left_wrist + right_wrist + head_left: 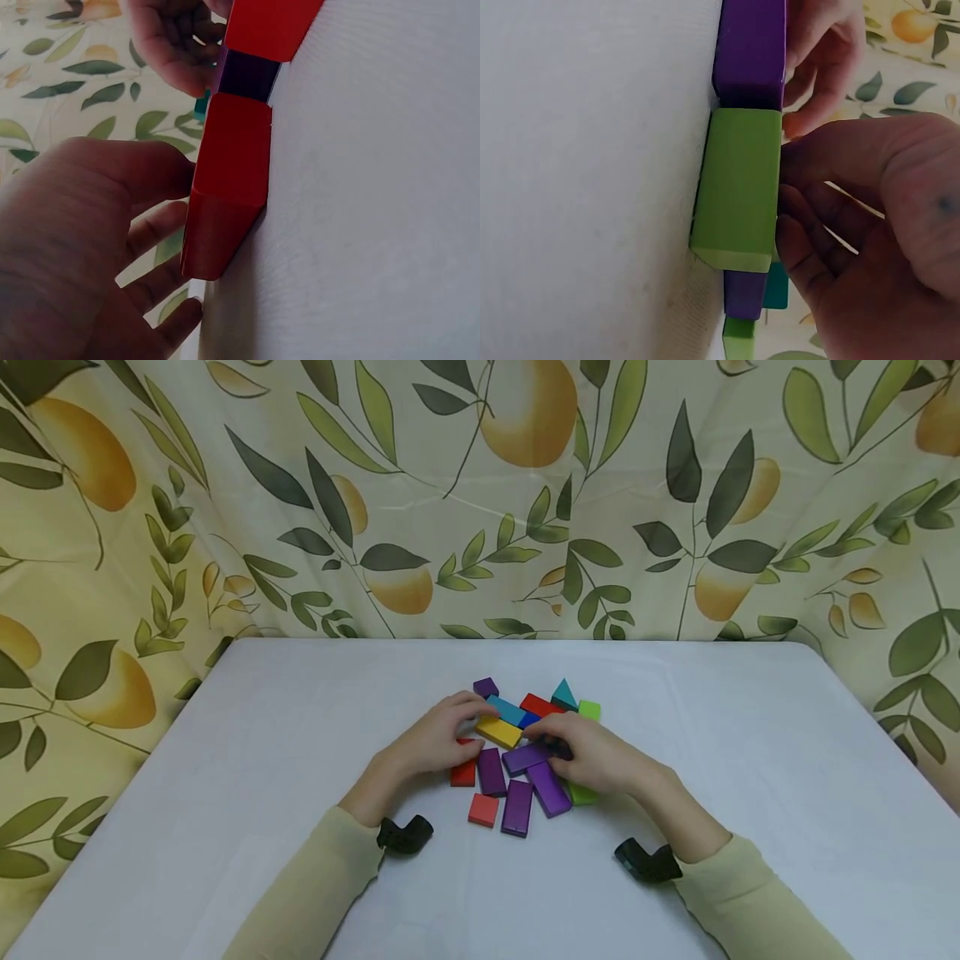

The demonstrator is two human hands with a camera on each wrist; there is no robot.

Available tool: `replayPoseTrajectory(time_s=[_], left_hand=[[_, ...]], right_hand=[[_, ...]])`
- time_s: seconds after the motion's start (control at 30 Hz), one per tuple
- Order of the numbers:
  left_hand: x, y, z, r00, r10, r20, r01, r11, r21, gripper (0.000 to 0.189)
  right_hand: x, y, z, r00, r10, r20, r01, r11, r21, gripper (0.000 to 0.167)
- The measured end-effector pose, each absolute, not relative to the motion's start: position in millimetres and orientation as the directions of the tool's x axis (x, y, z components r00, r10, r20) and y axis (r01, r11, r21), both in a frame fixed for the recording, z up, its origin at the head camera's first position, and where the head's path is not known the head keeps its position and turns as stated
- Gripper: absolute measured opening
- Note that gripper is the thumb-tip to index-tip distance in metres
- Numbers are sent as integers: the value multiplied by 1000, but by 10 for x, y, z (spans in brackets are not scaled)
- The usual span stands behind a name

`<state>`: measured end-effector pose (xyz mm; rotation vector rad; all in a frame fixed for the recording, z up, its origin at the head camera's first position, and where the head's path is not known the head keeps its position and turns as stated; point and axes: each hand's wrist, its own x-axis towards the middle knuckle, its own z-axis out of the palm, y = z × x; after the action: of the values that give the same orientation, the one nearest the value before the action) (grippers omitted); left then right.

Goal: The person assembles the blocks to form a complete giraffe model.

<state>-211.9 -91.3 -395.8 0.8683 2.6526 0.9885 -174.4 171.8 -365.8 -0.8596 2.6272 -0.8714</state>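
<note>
Small coloured blocks lie close together on the white table in the head view. My left hand is at their left side, its thumb over a red block and its fingers beside the yellow block and the light-blue block. The left wrist view shows that hand's fingers spread behind the red block. My right hand reaches over the pile's right side, near the purple block. In the right wrist view its fingertips are partly hidden behind a green block, so any grip is unclear.
More purple blocks and a coral block lie at the near side. Behind the hands are a red block, a teal triangular block and a lime block. A leaf-and-fruit patterned curtain hangs behind the table.
</note>
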Motion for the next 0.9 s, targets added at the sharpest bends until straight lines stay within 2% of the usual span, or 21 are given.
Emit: replayPoseTrajectory(time_s=[0.4, 0.7, 0.9], left_hand=[[-2096, -962, -3909, -816, 577, -26, 422, 626, 656, 35], [-2081, -955, -3883, -830, 554, -61, 366, 624, 691, 35], [-2073, -942, -3875, -840, 538, -72, 345, 631, 695, 35]], right_hand=[[-1720, 1647, -3662, -782, -621, -48, -497, 669, -553, 29], [-1675, 1575, -3669, -787, -615, 50, -558, 675, -482, 25], [-1656, 1515, -3670, -796, -603, 51, -544, 676, -496, 25]])
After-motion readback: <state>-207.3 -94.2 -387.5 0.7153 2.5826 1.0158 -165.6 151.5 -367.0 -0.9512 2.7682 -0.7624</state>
